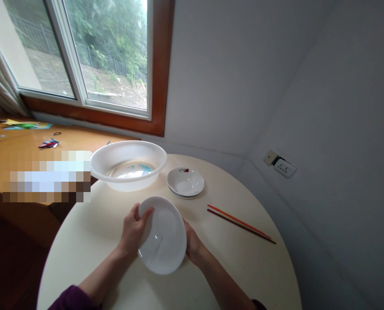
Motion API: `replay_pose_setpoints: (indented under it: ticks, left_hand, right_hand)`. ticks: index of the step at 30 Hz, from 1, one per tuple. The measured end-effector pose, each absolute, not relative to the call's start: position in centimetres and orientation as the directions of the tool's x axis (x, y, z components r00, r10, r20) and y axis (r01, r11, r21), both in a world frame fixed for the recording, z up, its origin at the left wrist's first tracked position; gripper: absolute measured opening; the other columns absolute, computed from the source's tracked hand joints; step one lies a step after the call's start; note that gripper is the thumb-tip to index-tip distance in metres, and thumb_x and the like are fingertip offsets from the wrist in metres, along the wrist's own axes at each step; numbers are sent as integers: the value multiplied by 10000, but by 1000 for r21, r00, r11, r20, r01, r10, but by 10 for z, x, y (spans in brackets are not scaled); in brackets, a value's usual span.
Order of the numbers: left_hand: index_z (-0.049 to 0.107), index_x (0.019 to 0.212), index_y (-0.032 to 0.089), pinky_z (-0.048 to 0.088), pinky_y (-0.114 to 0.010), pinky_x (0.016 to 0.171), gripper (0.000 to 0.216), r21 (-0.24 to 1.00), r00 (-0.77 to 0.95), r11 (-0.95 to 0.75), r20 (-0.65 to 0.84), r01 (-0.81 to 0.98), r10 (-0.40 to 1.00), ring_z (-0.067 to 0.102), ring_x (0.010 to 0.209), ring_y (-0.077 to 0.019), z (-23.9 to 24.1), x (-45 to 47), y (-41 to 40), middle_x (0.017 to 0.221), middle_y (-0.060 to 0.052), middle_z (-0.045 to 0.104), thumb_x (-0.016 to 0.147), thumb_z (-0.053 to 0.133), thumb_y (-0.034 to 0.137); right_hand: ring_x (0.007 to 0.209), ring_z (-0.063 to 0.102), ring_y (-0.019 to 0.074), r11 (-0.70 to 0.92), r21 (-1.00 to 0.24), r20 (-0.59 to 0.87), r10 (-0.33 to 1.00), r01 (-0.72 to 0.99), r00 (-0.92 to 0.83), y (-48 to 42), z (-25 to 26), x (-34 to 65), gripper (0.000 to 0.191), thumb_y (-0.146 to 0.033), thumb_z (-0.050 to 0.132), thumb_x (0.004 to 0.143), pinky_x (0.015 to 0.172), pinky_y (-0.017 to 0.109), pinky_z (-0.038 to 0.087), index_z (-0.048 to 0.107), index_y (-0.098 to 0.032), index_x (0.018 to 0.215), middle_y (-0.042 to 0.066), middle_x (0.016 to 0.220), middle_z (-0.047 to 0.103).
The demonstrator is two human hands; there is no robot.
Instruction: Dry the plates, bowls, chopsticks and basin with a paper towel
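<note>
I hold a white plate (164, 237) tilted above the round cream table (250, 267), its face toward me. My left hand (132, 231) grips its left rim, thumb on the front. My right hand (194, 246) is closed on the right rim, mostly hidden behind the plate. Beyond the plate stands a large translucent white basin (129, 164) with a little water in it. To the right of the basin sits a stack of small white dishes (185, 182). A pair of red-brown chopsticks (241, 223) lies on the table to the right of my hands.
A wooden desk (20, 150) with coloured paper scraps and small items stands at the left, below a window (82, 56). Grey walls meet in a corner behind the table, with a wall socket (285, 168) low on the right wall. Part of the desk is pixelated.
</note>
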State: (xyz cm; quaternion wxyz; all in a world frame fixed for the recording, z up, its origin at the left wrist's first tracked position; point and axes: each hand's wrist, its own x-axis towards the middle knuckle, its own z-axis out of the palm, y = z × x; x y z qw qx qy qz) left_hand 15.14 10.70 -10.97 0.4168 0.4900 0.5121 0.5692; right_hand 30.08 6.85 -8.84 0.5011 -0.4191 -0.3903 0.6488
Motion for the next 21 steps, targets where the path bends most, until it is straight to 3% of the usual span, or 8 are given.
replay_pose_setpoints:
  ticks: [3, 6, 9, 13, 15, 18, 21]
  left_hand:
    - [506, 691, 186, 381, -191, 445, 288, 991, -140, -124, 131, 60, 981, 471, 510, -109, -112, 153, 107, 539, 56, 504, 694, 634, 444]
    - [514, 693, 186, 383, -196, 449, 294, 986, -145, -135, 148, 96, 978, 477, 510, -113, -111, 153, 107, 541, 52, 509, 695, 626, 458]
    - [543, 700, 179, 411, -211, 480, 311, 975, -170, -166, 190, 144, 967, 503, 539, -129, -106, 150, 108, 567, 34, 539, 679, 624, 479]
    - [576, 726, 166, 436, -229, 495, 358, 983, -162, -147, 164, 114, 973, 548, 568, -155, -102, 150, 108, 614, 5, 595, 660, 619, 515]
    - [583, 756, 158, 445, -237, 493, 383, 991, -142, -113, 123, 75, 982, 563, 580, -167, -101, 151, 107, 633, -5, 611, 660, 616, 527]
    - [585, 790, 154, 457, -246, 497, 395, 995, -145, -86, 93, 51, 985, 572, 592, -176, -103, 151, 107, 649, -14, 618, 668, 614, 529]
    - [586, 792, 157, 470, -256, 523, 383, 992, -170, -103, 115, 78, 979, 578, 617, -184, -104, 148, 110, 671, -25, 629, 676, 612, 520]
  right_hand:
    - [506, 436, 110, -205, -971, -191, 975, -123, -118, 70, -93, 319, 485, -604, 571, 670, 518, 234, 331, 608, -129, 579, -3, 513, 534]
    - [465, 357, 82, -132, -991, -132, 991, -28, 18, 72, -93, 327, 477, -580, 608, 652, 464, 216, 248, 560, -131, 499, -26, 465, 467]
    - [505, 416, 110, -20, -993, -35, 991, -114, 131, 75, -91, 326, 460, -588, 627, 626, 490, 233, 301, 598, -135, 555, -11, 507, 515]
    - [541, 479, 143, 37, -951, -56, 956, -306, 289, 79, -89, 326, 467, -600, 664, 573, 533, 265, 368, 610, -140, 630, 19, 569, 563]
    - [516, 441, 123, 65, -958, -39, 936, -280, 349, 79, -87, 330, 461, -605, 654, 583, 506, 249, 342, 576, -152, 602, -1, 545, 524]
    - [472, 326, 86, 67, -995, 44, 961, -74, 273, 72, -79, 338, 486, -620, 610, 633, 457, 224, 254, 473, -172, 504, -51, 472, 381]
    - [475, 300, 82, 76, -990, 76, 997, 120, -10, 59, -65, 344, 530, -646, 514, 709, 456, 223, 237, 455, -168, 487, -48, 474, 358]
